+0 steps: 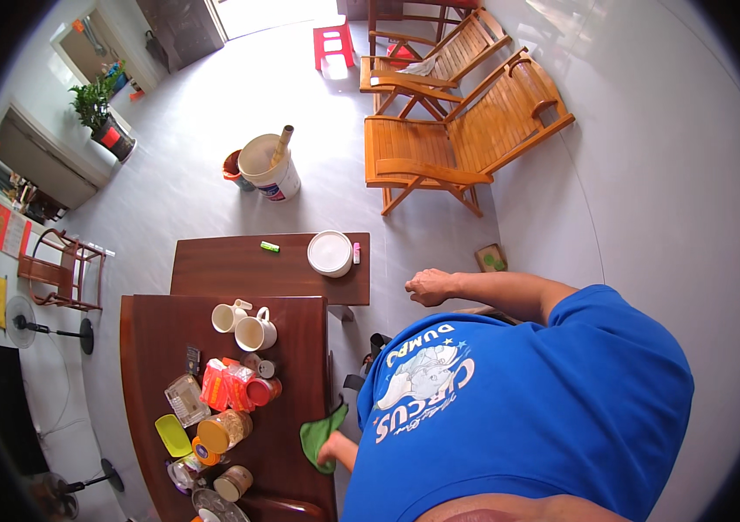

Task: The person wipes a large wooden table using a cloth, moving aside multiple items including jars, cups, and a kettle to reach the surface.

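At the table's near edge, my left hand (327, 451) holds a green cloth (319, 436), which lies bunched around its fingers. My right hand (428, 288) is held over the floor beyond the bench's right end, its fingers curled with nothing visible in them. Two white mugs (256, 333) stand on the dark wooden table (298, 378). Nearer its left side are red packets (218, 385), a clear plastic container (187, 400), a yellow-green tray (174, 435) and several jars (225, 430). A white lidded tub (330, 253) sits on the wooden bench (233, 274).
Beyond the bench, a white bucket (272, 171) holding a tube stands beside a smaller bin (233, 171). Two wooden folding chairs (474, 143) are at the upper right, with a red stool (334, 46) farther back. Two fans (50, 328) stand to the left.
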The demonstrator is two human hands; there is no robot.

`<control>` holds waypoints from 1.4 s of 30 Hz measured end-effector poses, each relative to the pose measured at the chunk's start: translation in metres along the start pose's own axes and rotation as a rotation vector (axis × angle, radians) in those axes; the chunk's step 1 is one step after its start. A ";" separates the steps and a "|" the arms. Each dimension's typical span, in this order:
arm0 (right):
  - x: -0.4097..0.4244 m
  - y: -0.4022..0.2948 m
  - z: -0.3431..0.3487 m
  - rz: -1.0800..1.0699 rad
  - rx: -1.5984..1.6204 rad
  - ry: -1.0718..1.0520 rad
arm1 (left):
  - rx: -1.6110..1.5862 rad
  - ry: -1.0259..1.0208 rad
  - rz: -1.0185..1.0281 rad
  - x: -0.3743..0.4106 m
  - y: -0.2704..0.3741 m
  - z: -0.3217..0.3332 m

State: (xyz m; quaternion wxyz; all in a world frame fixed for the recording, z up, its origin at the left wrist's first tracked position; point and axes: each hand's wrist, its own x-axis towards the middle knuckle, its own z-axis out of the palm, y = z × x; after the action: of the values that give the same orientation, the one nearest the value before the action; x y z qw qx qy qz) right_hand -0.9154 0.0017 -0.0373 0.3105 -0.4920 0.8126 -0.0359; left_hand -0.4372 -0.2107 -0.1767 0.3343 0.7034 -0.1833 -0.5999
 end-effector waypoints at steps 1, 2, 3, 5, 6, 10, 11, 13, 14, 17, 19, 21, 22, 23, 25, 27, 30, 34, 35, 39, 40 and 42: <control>0.000 -0.001 -0.003 -0.007 0.001 0.006 | -0.021 0.010 -0.007 0.003 -0.001 0.001; -0.002 0.004 -0.001 0.009 -0.009 0.005 | -0.031 0.013 -0.023 0.002 -0.003 0.002; -0.003 0.006 0.000 0.016 -0.001 -0.004 | -0.043 0.017 -0.029 0.004 -0.007 0.003; -0.007 0.010 0.002 0.030 0.015 -0.021 | -0.073 0.028 -0.032 0.008 -0.007 0.001; -0.010 0.015 0.006 0.034 0.009 -0.022 | -0.091 0.043 -0.036 0.009 -0.007 0.005; -0.023 0.027 0.017 0.048 0.007 -0.017 | -0.169 0.048 -0.046 0.010 -0.012 0.025; -0.027 0.027 0.019 0.054 0.014 -0.016 | -0.192 0.049 -0.051 0.012 -0.012 0.029; -0.031 0.030 0.021 0.062 0.017 -0.030 | -0.240 0.045 -0.047 0.015 -0.017 0.045; -0.034 0.034 0.023 0.070 0.018 -0.036 | -0.267 0.036 -0.054 0.014 -0.019 0.054; -0.041 0.042 0.027 0.082 0.018 -0.038 | -0.360 0.012 -0.066 0.016 -0.025 0.086; -0.040 0.043 0.028 0.096 0.039 -0.057 | -0.433 -0.005 -0.067 0.017 -0.029 0.106; -0.037 0.041 0.025 0.086 0.041 -0.056 | -0.532 -0.036 -0.078 0.017 -0.028 0.124; -0.035 0.037 0.024 0.070 0.034 -0.047 | -0.589 -0.069 -0.077 0.019 -0.026 0.131; -0.033 0.034 0.024 0.054 0.027 -0.042 | -0.617 -0.124 -0.086 0.017 -0.026 0.140; -0.033 0.041 0.033 0.025 0.071 0.007 | -0.557 -0.298 -0.084 -0.002 -0.022 0.161; -0.036 0.040 0.039 0.061 0.102 0.033 | -0.402 -0.610 -0.036 -0.011 -0.021 0.161; -0.058 0.052 0.063 0.197 0.222 0.101 | -0.050 -0.395 0.322 -0.096 -0.016 0.189; -0.079 0.051 0.079 0.241 0.258 0.062 | 0.550 -0.417 0.895 -0.155 0.021 0.200; -0.083 0.054 0.087 0.259 0.263 0.039 | 0.556 -0.430 0.983 -0.162 0.024 0.206; -0.094 0.061 0.095 0.321 0.312 0.017 | 0.879 -0.575 1.369 -0.132 0.004 0.245; -0.094 0.060 0.092 0.318 0.315 0.031 | 1.064 -0.654 1.403 -0.110 -0.002 0.248; -0.098 0.058 0.087 0.328 0.327 0.064 | 1.441 -0.597 1.547 -0.077 -0.005 0.266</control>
State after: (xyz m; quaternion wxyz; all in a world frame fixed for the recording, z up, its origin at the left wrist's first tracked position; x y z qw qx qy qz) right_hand -0.8819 0.1337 -0.0821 0.3618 -0.2950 0.8745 -0.1317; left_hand -0.7110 -0.2230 -0.1398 0.0729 0.2551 -0.9558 -0.1264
